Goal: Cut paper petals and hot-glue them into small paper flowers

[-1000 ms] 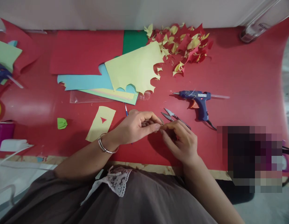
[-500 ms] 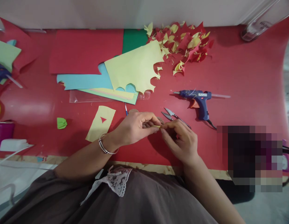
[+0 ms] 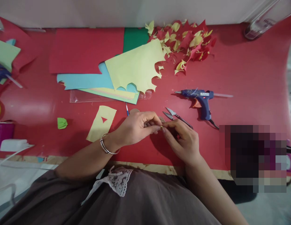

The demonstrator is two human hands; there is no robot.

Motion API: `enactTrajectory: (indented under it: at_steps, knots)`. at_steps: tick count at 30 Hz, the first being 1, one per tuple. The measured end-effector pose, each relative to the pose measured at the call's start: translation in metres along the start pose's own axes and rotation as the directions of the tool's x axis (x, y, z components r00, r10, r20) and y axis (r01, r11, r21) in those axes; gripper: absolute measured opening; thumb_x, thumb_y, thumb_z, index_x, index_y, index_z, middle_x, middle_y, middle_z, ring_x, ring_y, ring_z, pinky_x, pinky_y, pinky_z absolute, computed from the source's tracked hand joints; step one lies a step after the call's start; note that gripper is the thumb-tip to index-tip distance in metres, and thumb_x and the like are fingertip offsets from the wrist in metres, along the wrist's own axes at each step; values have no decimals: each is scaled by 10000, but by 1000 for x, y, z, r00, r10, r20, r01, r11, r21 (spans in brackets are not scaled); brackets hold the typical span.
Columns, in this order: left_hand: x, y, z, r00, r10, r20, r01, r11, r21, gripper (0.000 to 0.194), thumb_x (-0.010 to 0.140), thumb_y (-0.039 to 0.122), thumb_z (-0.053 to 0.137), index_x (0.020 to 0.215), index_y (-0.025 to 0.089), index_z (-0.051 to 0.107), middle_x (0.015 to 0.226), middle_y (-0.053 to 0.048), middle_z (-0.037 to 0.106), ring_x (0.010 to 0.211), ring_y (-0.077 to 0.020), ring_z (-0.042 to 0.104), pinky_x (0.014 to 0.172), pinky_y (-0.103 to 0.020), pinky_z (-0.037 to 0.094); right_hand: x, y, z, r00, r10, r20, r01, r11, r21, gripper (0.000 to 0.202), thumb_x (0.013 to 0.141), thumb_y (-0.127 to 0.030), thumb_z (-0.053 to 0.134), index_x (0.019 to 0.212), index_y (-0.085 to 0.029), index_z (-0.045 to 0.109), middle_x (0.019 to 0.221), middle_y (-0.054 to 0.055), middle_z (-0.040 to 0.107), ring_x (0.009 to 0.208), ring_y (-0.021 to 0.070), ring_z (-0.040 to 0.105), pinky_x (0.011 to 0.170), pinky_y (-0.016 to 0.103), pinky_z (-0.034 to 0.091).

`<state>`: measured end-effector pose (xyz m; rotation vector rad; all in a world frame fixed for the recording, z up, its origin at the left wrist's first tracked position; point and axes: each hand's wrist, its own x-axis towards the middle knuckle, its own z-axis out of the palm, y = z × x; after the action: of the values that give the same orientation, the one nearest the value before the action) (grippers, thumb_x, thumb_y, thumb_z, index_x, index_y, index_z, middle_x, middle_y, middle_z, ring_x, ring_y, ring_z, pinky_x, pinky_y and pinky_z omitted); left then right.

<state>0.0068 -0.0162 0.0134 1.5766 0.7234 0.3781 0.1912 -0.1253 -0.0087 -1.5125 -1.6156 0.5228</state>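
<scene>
Low over the red table, my left hand (image 3: 138,128) and my right hand (image 3: 181,137) meet fingertip to fingertip. Both pinch a tiny yellow piece of paper (image 3: 161,127), mostly hidden by the fingers. Just beyond my right hand lie thread snips (image 3: 177,117) with their blades apart. A round tan disc (image 3: 134,111) and a thin blue stick (image 3: 127,109) show past my left hand. Left of that wrist rests a pale yellow paper strip (image 3: 100,125) with a small red scrap (image 3: 104,119) on it.
A blue glue gun (image 3: 203,98) lies at right, its cord running toward a blurred dark area. Coloured paper sheets (image 3: 136,68) and a heap of cut scraps (image 3: 183,40) lie at the back. A crumpled green piece (image 3: 62,123) and a purple box (image 3: 4,134) are at left.
My fingertips have closed a little further over the yellow paper, so less of it shows. Otherwise the hands and the things on the table keep their places; the view has shifted slightly.
</scene>
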Motion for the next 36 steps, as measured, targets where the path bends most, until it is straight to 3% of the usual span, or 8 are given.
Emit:
enactTrajectory:
  at_steps: [8, 14, 22, 36]
  knots:
    - [-1, 0, -4, 995, -88, 44, 90, 995, -52, 155, 913, 255, 802, 990, 125, 768, 856, -75, 817, 778, -140, 749, 715, -223, 591, -1, 1, 1, 1000, 2, 2, -2, 1000, -8, 80, 1016, -180, 663, 962, -233, 685, 839, 15, 760, 664, 137, 655, 595, 277, 505]
    - [-1, 4, -8, 993, -103, 62, 102, 995, 18, 153, 926, 269, 784, 901, 117, 789, 754, -53, 782, 629, -102, 652, 585, -203, 498, 0, 1, 0, 1000, -12, 22, 12, 1000, -20, 99, 1036, -183, 636, 960, -232, 676, 828, 14, 756, 704, 144, 681, 627, 273, 525]
    - [1, 3, -7, 997, 2, 82, -12, 991, 133, 189, 984, 270, 710, 846, 142, 730, 675, -10, 719, 590, -87, 606, 571, -195, 458, 0, 1, 1, 1000, -20, 10, 20, 999, -27, 99, 1031, -191, 636, 953, -230, 682, 821, 20, 759, 681, 147, 684, 590, 276, 523]
    - [0, -7, -5, 993, 91, 78, -99, 990, 101, 247, 1077, 372, 642, 939, 169, 670, 712, 10, 703, 645, -94, 634, 648, -221, 481, 1, -2, -2, 999, 33, 30, -33, 999, 1, 78, 1027, -234, 670, 955, -224, 700, 805, 11, 741, 597, 118, 583, 549, 260, 455]
